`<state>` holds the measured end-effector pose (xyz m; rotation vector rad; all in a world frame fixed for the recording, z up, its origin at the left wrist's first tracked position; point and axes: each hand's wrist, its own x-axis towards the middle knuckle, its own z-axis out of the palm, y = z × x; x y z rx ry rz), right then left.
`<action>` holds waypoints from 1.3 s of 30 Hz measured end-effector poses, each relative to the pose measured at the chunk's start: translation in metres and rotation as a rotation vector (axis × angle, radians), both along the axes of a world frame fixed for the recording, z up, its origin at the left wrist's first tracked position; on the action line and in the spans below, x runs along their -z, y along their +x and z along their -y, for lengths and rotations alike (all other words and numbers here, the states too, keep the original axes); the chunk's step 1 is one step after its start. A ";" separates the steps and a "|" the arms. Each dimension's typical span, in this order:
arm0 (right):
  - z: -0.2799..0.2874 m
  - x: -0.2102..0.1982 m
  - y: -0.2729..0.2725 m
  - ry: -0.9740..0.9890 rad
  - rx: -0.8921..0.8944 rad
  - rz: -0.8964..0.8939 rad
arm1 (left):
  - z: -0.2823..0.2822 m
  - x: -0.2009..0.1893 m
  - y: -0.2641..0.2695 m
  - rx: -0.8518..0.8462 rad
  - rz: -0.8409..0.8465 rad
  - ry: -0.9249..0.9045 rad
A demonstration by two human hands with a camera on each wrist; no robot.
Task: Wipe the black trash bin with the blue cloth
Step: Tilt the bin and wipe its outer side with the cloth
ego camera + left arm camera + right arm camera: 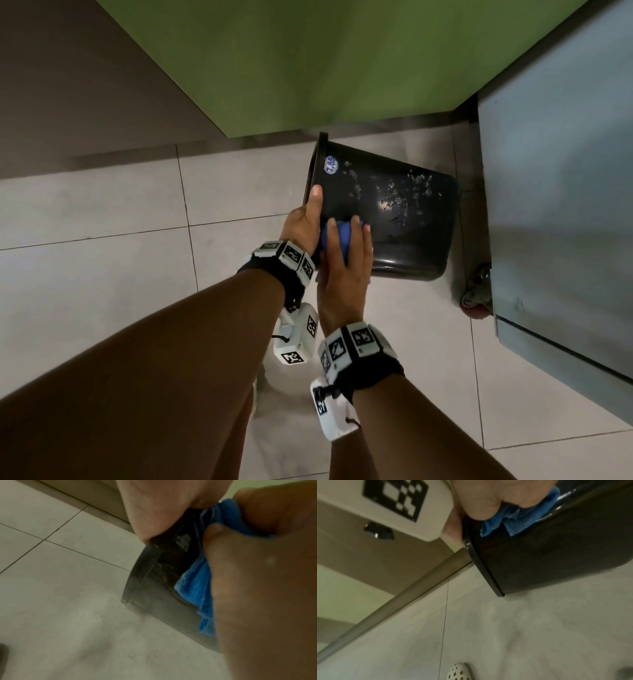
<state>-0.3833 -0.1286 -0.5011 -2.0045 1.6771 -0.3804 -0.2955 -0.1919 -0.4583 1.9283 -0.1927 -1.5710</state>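
A: What is on the left?

B: The left hand [303,222] grips the rim of the black trash bin [383,212], tipped on the tiled floor [102,274].

A: And to the right?

B: The right hand [346,270], fingers curled, presses the blue cloth [337,236] on its side. Wiping seems underway; next, probably sweep toward the droplets.

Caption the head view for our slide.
Left hand grips tilted black bin; right hand presses blue cloth on it.

Both forearms are bare, no sleeves. Each wrist wears a black strap [371,371] ringed with white blocks [349,342] printed with black square-pattern markers. A white camera box [298,342] hangs under each wrist, marked the same way, with a short black cord [282,338] at its side
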 end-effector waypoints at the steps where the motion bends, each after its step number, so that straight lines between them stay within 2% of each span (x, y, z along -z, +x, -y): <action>1: -0.003 -0.001 -0.002 -0.006 -0.020 0.014 | 0.000 0.001 0.000 -0.005 -0.002 0.006; 4: 0.010 0.000 -0.011 0.006 -0.027 0.053 | 0.001 0.005 0.001 0.027 0.043 0.002; 7: 0.045 0.003 -0.034 0.089 0.187 0.127 | 0.001 0.007 0.003 0.160 0.169 0.017; 10: 0.067 0.003 -0.071 0.102 0.333 -0.030 | 0.001 0.009 0.002 0.195 0.191 0.027; 13: 0.071 0.002 -0.090 0.127 0.377 -0.020 | 0.002 0.012 0.002 0.174 0.194 0.022; 18: 0.045 0.004 -0.061 0.037 0.601 0.006 | 0.001 0.009 0.001 0.109 0.156 -0.008; 21: 0.021 0.000 -0.020 0.098 0.512 0.060 | 0.004 0.008 0.001 0.110 0.168 0.003; 22: 0.014 -0.001 -0.008 0.089 0.422 0.106 | 0.002 0.008 0.001 0.093 0.149 0.007; 24: 0.002 -0.004 0.007 0.011 0.108 0.070 | 0.000 0.011 0.000 0.026 0.047 0.008; 26: 0.011 0.003 0.002 0.019 -0.008 0.051 | 0.001 0.011 0.002 0.005 0.026 0.014; 28: 0.037 0.007 -0.013 0.063 0.090 0.085 | 0.004 0.010 0.003 0.048 0.104 0.013; 31: 0.074 0.001 -0.047 0.120 0.311 0.019 | 0.002 0.012 0.001 0.114 0.180 0.005; 34: 0.093 -0.002 -0.082 0.126 0.460 0.144 | 0.002 0.018 0.001 0.139 0.210 -0.002; 36: 0.091 -0.001 -0.096 0.187 0.558 0.038 | 0.001 0.023 0.001 0.135 0.203 -0.013; 37: 0.086 0.000 -0.098 0.211 0.585 0.011 | 0.000 0.023 0.001 0.130 0.205 -0.018; 39: 0.069 0.002 -0.094 0.163 0.531 -0.004 | -0.001 0.024 0.001 0.134 0.205 -0.013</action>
